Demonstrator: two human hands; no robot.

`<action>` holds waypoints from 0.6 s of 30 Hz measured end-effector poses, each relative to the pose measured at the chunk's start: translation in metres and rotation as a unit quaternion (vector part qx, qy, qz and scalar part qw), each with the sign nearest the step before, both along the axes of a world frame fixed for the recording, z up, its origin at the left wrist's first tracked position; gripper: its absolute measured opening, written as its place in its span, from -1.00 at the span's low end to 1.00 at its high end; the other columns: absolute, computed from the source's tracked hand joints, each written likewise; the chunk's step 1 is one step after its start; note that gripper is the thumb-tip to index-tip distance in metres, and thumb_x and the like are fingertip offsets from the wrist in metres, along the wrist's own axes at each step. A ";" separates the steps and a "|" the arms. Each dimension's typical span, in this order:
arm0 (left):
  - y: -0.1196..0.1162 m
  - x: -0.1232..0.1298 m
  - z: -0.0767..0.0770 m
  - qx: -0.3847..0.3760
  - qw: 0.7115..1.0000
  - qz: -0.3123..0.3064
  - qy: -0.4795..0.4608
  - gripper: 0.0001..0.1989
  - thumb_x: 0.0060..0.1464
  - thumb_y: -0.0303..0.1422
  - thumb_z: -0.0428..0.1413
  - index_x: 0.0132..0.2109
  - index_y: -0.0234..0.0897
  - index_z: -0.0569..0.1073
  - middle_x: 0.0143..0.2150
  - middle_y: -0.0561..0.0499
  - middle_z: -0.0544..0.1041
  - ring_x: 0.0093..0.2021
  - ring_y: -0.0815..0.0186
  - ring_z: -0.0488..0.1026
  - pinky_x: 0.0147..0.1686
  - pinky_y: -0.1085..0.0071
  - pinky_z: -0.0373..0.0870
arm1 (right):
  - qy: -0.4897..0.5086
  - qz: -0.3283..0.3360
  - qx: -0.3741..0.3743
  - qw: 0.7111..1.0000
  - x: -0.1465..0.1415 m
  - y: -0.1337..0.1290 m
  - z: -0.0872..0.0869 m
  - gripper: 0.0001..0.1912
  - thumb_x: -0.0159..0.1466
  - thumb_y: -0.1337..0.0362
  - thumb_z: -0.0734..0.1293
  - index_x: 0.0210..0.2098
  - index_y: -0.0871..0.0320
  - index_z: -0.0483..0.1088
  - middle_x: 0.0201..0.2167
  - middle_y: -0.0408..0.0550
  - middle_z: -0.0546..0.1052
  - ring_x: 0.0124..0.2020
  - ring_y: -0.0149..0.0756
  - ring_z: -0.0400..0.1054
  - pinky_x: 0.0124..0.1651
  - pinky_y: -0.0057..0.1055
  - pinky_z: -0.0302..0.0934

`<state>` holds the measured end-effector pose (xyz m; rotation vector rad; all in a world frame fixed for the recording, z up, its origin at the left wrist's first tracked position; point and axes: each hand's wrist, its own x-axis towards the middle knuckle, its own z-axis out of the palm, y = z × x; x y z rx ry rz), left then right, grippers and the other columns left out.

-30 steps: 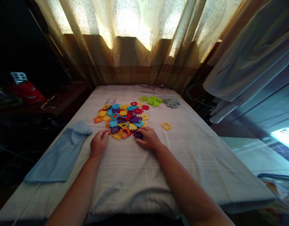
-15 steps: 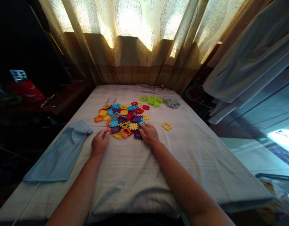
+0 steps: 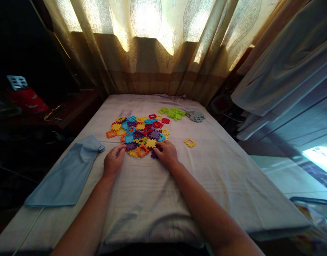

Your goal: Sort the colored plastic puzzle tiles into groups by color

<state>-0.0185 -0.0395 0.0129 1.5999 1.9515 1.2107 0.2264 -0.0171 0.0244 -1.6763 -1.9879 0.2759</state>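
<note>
on the cloth-covered tabletop [image 3: 219, 185], a pile of coloured notched pieces [image 3: 140, 133] lies in front of the hands. the left hand [image 3: 114, 160] is half curled at its left edge; i cannot tell whether it grips anything. the right hand [image 3: 165, 153], fingers bent, covers part of a purple piece [image 3: 154, 155]; its hold is hidden. a yellow frame [image 3: 187, 144] lies apart, to the right.

Single head-worn cam here, looking forward and down from the near side of the table [image 3: 219, 181] (pretty wide view), with the curtain [image 3: 150, 64] straight ahead.
</note>
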 end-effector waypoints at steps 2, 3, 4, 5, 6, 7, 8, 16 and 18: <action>0.000 0.000 0.001 -0.003 1.000 0.003 -0.002 -0.66 0.08 -0.23 0.01 -0.10 -0.20 0.59 -0.09 -0.01 0.64 -0.08 0.19 0.56 -0.03 0.31 0.45 | 0.005 -0.003 0.001 1.000 -0.001 0.000 -0.001 -0.77 0.25 0.18 0.37 -0.13 0.11 0.52 -0.16 0.02 0.54 -0.09 -0.18 0.38 0.00 -0.29 0.21; 0.000 0.000 0.001 -0.004 1.000 0.005 -0.001 -0.66 0.08 -0.23 0.02 -0.11 -0.20 0.59 -0.10 -0.01 0.65 -0.08 0.19 0.56 -0.04 0.31 0.45 | 0.006 -0.005 0.002 1.000 -0.001 0.001 -0.001 -0.78 0.24 0.18 0.37 -0.16 0.11 0.52 -0.17 0.02 0.54 -0.09 -0.18 0.38 -0.01 -0.29 0.21; 0.000 0.000 0.001 -0.004 1.000 0.006 0.000 -0.67 0.07 -0.23 0.02 -0.11 -0.20 0.59 -0.10 -0.01 0.65 -0.08 0.19 0.56 -0.04 0.31 0.45 | 0.007 -0.005 0.004 1.000 -0.001 0.001 -0.002 -0.80 0.23 0.18 0.38 -0.18 0.11 0.51 -0.17 0.02 0.53 -0.10 -0.18 0.38 -0.02 -0.29 0.21; 0.000 0.000 0.002 -0.004 1.000 0.008 0.002 -0.67 0.07 -0.23 0.02 -0.11 -0.20 0.59 -0.10 -0.01 0.65 -0.09 0.19 0.56 -0.04 0.31 0.45 | 0.008 -0.003 0.007 1.000 -0.001 0.002 -0.003 -0.81 0.23 0.18 0.38 -0.20 0.12 0.50 -0.18 0.02 0.53 -0.10 -0.18 0.38 -0.03 -0.29 0.21; 0.000 0.000 0.002 -0.004 1.000 0.008 0.004 -0.67 0.07 -0.24 0.02 -0.11 -0.19 0.59 -0.10 -0.01 0.65 -0.09 0.19 0.56 -0.04 0.31 0.45 | 0.008 0.003 0.009 1.000 -0.001 0.002 -0.003 -0.82 0.23 0.18 0.38 -0.21 0.12 0.49 -0.19 0.01 0.53 -0.11 -0.18 0.37 -0.04 -0.29 0.21; 0.000 0.000 0.002 -0.004 1.000 0.007 0.005 -0.67 0.08 -0.24 0.02 -0.11 -0.19 0.59 -0.10 -0.01 0.65 -0.09 0.20 0.56 -0.03 0.31 0.45 | 0.008 0.009 0.012 1.000 -0.001 0.003 -0.004 -0.82 0.24 0.17 0.37 -0.21 0.11 0.48 -0.19 0.01 0.53 -0.12 -0.19 0.37 -0.04 -0.29 0.21; 0.000 0.000 0.002 -0.003 1.000 0.005 0.005 -0.67 0.08 -0.24 0.02 -0.11 -0.19 0.59 -0.10 -0.01 0.65 -0.08 0.20 0.56 -0.03 0.31 0.45 | 0.007 0.016 0.015 1.000 0.000 0.003 -0.005 -0.83 0.25 0.17 0.37 -0.22 0.11 0.48 -0.19 0.01 0.53 -0.12 -0.19 0.37 -0.04 -0.29 0.21; -0.001 0.000 0.002 0.000 1.000 0.005 -0.001 -0.68 0.08 -0.24 0.02 -0.11 -0.18 0.59 -0.11 0.00 0.65 -0.08 0.20 0.56 -0.03 0.32 0.45 | 0.002 0.002 0.024 1.000 -0.003 0.002 -0.006 -0.67 0.26 0.12 0.34 -0.05 0.14 0.43 -0.10 0.08 0.52 -0.05 -0.12 0.36 0.02 -0.23 0.20; -0.001 0.000 0.001 0.003 1.000 0.005 -0.003 -0.69 0.07 -0.24 0.03 -0.12 -0.17 0.59 -0.11 0.01 0.65 -0.09 0.20 0.56 -0.03 0.32 0.45 | -0.016 -0.018 0.017 1.000 -0.005 0.001 -0.003 -0.52 0.24 0.05 0.35 0.07 0.16 0.39 -0.04 0.13 0.50 0.00 -0.07 0.35 0.05 -0.20 0.19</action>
